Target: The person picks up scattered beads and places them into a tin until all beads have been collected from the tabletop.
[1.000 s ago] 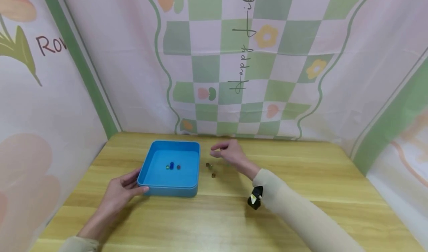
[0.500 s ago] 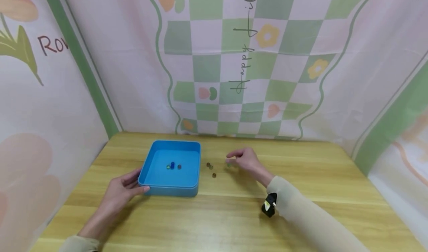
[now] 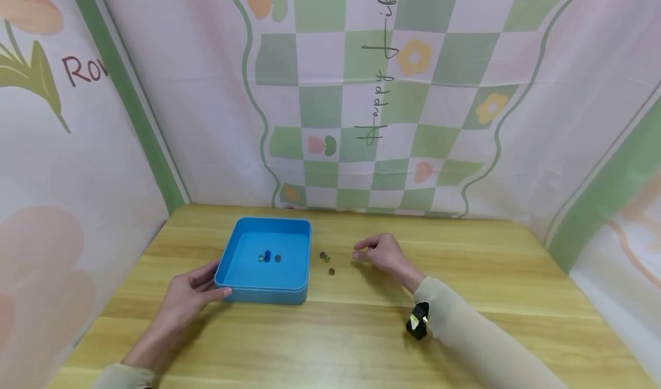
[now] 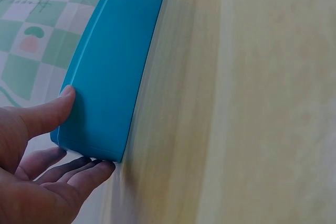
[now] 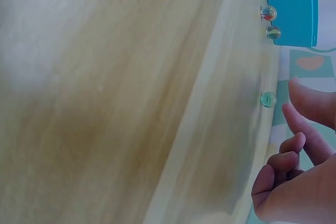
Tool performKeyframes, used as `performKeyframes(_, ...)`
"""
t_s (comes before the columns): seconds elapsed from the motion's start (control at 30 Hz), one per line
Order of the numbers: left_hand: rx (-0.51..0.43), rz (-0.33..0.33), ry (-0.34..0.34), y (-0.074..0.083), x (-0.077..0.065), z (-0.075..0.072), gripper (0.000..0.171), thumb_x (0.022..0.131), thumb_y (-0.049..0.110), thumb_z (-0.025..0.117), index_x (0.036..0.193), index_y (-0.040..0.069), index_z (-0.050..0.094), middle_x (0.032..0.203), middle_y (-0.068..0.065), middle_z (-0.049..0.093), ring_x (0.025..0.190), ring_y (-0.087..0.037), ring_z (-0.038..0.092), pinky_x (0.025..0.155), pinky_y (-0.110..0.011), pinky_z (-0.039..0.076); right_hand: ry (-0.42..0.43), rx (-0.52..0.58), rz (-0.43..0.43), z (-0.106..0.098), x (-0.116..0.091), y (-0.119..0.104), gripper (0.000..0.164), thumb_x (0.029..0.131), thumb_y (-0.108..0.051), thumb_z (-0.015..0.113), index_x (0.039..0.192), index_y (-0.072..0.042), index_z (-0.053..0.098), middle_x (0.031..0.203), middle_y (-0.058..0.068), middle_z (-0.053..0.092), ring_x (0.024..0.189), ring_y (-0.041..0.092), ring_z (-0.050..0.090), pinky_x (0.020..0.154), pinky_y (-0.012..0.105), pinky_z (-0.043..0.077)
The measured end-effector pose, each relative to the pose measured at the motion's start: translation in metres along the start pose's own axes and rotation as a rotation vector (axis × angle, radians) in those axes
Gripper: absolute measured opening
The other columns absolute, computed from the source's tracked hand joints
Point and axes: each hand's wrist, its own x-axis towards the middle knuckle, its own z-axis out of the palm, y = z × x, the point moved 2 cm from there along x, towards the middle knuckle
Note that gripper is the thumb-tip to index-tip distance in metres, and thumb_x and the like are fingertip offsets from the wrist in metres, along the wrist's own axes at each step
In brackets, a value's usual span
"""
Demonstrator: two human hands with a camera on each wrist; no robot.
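Observation:
A square blue box (image 3: 289, 296) stands on the table, with several small marbles inside, among them a blue marble (image 3: 267, 255) and a dark one (image 3: 277, 258). My left hand (image 3: 181, 303) grips its near left corner, thumb (image 4: 65, 100) on the front wall and fingers round the side. To the right of the box, the right hand (image 3: 384, 254) hovers low with thumb and index finger apart. A clear green marble (image 5: 268, 99) lies just beyond those fingertips in the right wrist view; from the head view it cannot be made out. Nothing is held in that hand.
Between box and right hand lie loose marbles: two close together (image 3: 324, 257) and one nearer marble (image 3: 331, 272). A black wrist device (image 3: 417, 321) sits on the right sleeve. Patterned cloth (image 3: 356, 119) hangs behind the wooden table (image 3: 320, 349).
My right hand has moved right and toward me, from near the box to the green marble, with its fingertips lowered. The left hand and box stay put.

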Motion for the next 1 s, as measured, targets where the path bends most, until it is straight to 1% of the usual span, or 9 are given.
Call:
performKeyframes(0.17,0.002,-0.001,-0.001,-0.0005,0.0002,0.0000,0.086,0.089,0.015,0.088,0.158,-0.002,0.040,0.159,-0.027,0.041,0.139,-0.042,0.051,0.105,-0.037,0.052,0.003,0.000,0.007,0.0020,-0.0014,0.0007,0.025,0.088,-0.009,0.085,0.111,-0.001,0.080,0.121,0.017,0.073,0.093,0.023,0.058,0.074,0.029,0.049)
performKeyframes(0.27,0.002,-0.007,0.003,-0.0011,0.0003,0.0002,0.086,0.088,0.015,0.088,0.158,-0.001,0.040,0.159,-0.027,0.042,0.139,-0.042,0.052,0.105,-0.037,0.053,0.005,0.002,0.022,0.0032,-0.0022,0.0008,0.024,0.088,-0.008,0.085,0.111,-0.002,0.080,0.124,0.018,0.073,0.099,0.025,0.061,0.081,0.033,0.053)
performKeyframes(0.37,0.000,-0.006,0.004,-0.0021,0.0000,0.0005,0.086,0.088,0.014,0.088,0.158,-0.002,0.040,0.158,-0.028,0.042,0.139,-0.043,0.052,0.105,-0.038,0.053,0.001,0.002,0.034,0.0043,-0.0029,0.0014,0.025,0.087,-0.008,0.085,0.111,-0.002,0.080,0.127,0.020,0.072,0.105,0.028,0.063,0.089,0.039,0.056)
performKeyframes(0.43,0.000,-0.002,0.004,-0.0028,-0.0001,0.0008,0.085,0.089,0.013,0.087,0.158,-0.002,0.040,0.158,-0.028,0.042,0.139,-0.043,0.052,0.105,-0.038,0.053,0.002,-0.004,0.039,0.0049,-0.0025,0.0018,0.025,0.087,-0.008,0.086,0.110,-0.003,0.080,0.127,0.020,0.071,0.108,0.029,0.063,0.092,0.041,0.056)
performKeyframes(0.57,0.002,0.009,0.000,-0.0028,0.0001,0.0009,0.084,0.090,0.013,0.087,0.158,-0.003,0.040,0.158,-0.028,0.041,0.139,-0.043,0.051,0.105,-0.039,0.053,0.005,-0.014,0.049,0.0050,-0.0023,0.0016,0.025,0.086,-0.008,0.087,0.110,-0.004,0.080,0.128,0.020,0.071,0.110,0.031,0.063,0.095,0.043,0.056)
performKeyframes(0.77,0.009,0.008,0.001,-0.0014,0.0004,0.0002,0.085,0.089,0.016,0.087,0.158,-0.002,0.040,0.159,-0.027,0.041,0.139,-0.042,0.052,0.105,-0.037,0.053,-0.001,-0.026,0.033,0.0049,-0.0026,0.0000,0.025,0.086,-0.008,0.087,0.109,-0.003,0.080,0.124,0.019,0.073,0.114,0.034,0.063,0.101,0.049,0.054)
performKeyframes(0.87,0.018,0.012,-0.002,-0.0006,0.0008,-0.0003,0.086,0.089,0.017,0.087,0.158,-0.002,0.040,0.159,-0.028,0.041,0.139,-0.042,0.052,0.105,-0.038,0.053,-0.002,-0.035,0.024,0.0047,-0.0026,-0.0012,0.024,0.086,-0.008,0.086,0.109,-0.002,0.080,0.122,0.018,0.073,0.113,0.033,0.064,0.099,0.049,0.055)
performKeyframes(1.0,0.019,0.012,-0.003,-0.0011,0.0010,-0.0008,0.085,0.090,0.016,0.087,0.158,-0.002,0.040,0.159,-0.028,0.041,0.139,-0.042,0.052,0.105,-0.038,0.053,-0.002,-0.054,0.017,0.0055,-0.0024,-0.0031,0.023,0.086,-0.007,0.086,0.108,-0.002,0.080,0.123,0.019,0.073,0.108,0.031,0.065,0.093,0.045,0.057)
